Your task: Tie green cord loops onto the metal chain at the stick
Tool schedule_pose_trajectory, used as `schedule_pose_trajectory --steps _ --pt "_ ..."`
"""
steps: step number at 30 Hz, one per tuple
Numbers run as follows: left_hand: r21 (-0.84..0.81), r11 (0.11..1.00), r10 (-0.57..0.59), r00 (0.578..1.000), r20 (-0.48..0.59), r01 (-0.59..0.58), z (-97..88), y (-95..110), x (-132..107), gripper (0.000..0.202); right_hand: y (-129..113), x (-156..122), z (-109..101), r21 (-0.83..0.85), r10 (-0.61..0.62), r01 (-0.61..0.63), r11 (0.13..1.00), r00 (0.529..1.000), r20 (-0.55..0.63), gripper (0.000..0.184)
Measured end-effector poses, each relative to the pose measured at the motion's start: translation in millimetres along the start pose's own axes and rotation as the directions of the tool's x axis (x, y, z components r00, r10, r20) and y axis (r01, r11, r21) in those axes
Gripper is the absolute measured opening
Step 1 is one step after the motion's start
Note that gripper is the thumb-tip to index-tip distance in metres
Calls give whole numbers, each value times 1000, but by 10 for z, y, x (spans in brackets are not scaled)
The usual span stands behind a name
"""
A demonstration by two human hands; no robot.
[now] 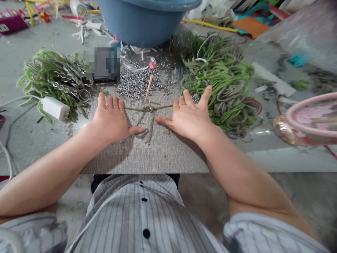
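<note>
One green cord (165, 106), stretched above the bench (160, 161) between left hand (112, 117) and right hand (191, 114).
Both hands spread flat, palms down, thumbs wide; cord passes under their fingers (any pinch there hidden). Mid-length: small metal bead (151, 109), beside a wooden stick (149, 88). Risks, as judged: uneven pull shifting the bead off-centre; left thumb snagging the grey cord ends (151, 130); a nudge scattering loose silver beads (128, 87).

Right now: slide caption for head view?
Left hand and right hand palms down, green cord between them, silver beads beyond.
</note>
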State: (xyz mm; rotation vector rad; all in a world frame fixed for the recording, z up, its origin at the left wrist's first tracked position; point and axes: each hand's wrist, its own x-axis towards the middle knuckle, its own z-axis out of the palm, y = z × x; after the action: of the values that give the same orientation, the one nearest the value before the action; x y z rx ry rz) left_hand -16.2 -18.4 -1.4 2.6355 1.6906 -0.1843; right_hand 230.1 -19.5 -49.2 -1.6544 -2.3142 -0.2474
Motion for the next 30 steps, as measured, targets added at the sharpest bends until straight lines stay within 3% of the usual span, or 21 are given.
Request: schedule_pose_trajectory --steps 5,11,13,16,20,24,30 --pt "-18 999 -31 999 15 31 -27 -54 -13 105 157 -3 36 -37 39 -40 999 999 -16 86" --pt "31 999 -38 999 26 37 -130 -9 -26 98 10 40 -83 53 71 -69 996 997 -42 77" --pt "23 999 -39 999 6 39 -185 10 -19 87 -81 71 -161 109 78 -72 991 996 -53 65" --pt "-99 995 10 992 -126 -23 -220 20 33 53 -190 121 -216 186 -5 16 982 998 -61 41" --pt "-125 975 156 965 -212 -185 -101 15 174 31 -252 173 -135 288 -148 150 946 989 -27 30" --pt "-75 961 233 929 -288 -265 52 36 286 25 -267 194 -46 291 -177 176 940 984 -24 24" --pt "-34 965 245 944 -224 -258 44 55 278 22 -282 191 -59 295 -192 195 935 981 -39 18"
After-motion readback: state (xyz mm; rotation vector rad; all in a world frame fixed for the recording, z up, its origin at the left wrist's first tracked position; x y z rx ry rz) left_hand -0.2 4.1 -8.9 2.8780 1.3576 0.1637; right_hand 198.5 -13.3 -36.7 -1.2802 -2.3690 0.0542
